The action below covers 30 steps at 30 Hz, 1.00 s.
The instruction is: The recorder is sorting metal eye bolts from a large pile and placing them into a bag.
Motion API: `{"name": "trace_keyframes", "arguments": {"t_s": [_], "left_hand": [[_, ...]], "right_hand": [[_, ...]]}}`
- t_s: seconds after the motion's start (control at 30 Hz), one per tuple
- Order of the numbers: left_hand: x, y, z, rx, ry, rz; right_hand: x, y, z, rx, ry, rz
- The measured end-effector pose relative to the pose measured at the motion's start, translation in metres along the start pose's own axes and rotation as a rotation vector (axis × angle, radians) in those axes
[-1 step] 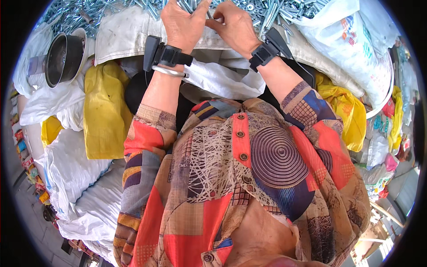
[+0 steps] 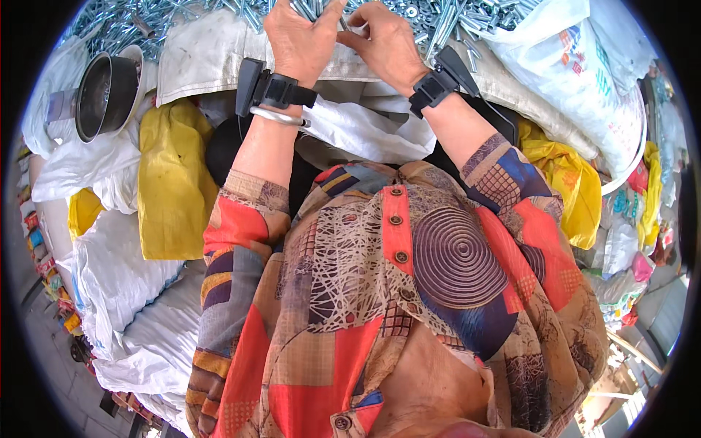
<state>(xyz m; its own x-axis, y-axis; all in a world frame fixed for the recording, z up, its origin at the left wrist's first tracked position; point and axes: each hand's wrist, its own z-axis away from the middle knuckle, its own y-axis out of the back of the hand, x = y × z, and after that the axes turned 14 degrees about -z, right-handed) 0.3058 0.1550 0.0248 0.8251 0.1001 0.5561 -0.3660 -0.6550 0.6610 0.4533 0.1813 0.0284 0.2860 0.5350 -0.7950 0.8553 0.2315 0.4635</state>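
Note:
At the top edge, my left hand [image 2: 301,44] is closed around several long silver bolts [image 2: 309,9], whose shafts show between thumb and fingers. Right beside it, my right hand [image 2: 387,45] has its thumb and forefinger pinched together at a bolt [image 2: 343,23] that juts out next to the left hand. The far ends of the held bolts are cut off by the picture's edge. Beyond both hands spreads a heap of loose metal bolts [image 2: 442,29].
A pale cloth [image 2: 208,58] covers the near edge under my wrists. To the left are a dark round pan [image 2: 93,98], a yellow sack [image 2: 171,186] and white sacks [image 2: 124,270]. On the right, a printed white plastic bag [image 2: 584,80] sits in a white-rimmed container, near another yellow sack [image 2: 569,190].

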Motion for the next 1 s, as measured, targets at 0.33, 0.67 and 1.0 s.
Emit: {"name": "trace_keyframes", "arguments": {"t_s": [0.33, 0.67, 1.0], "left_hand": [[-0.027, 0.065, 0.055, -0.353, 0.110, 0.366], [-0.066, 0.028, 0.137, -0.631, 0.115, 0.203], [-0.046, 0.050, 0.149, -0.769, 0.235, 0.272]], "right_hand": [[0.011, 0.031, 0.046, -0.099, -0.127, -0.132], [0.060, -0.007, 0.111, -0.297, -0.277, -0.126], [0.071, -0.005, 0.120, -0.321, -0.275, -0.026]]}}
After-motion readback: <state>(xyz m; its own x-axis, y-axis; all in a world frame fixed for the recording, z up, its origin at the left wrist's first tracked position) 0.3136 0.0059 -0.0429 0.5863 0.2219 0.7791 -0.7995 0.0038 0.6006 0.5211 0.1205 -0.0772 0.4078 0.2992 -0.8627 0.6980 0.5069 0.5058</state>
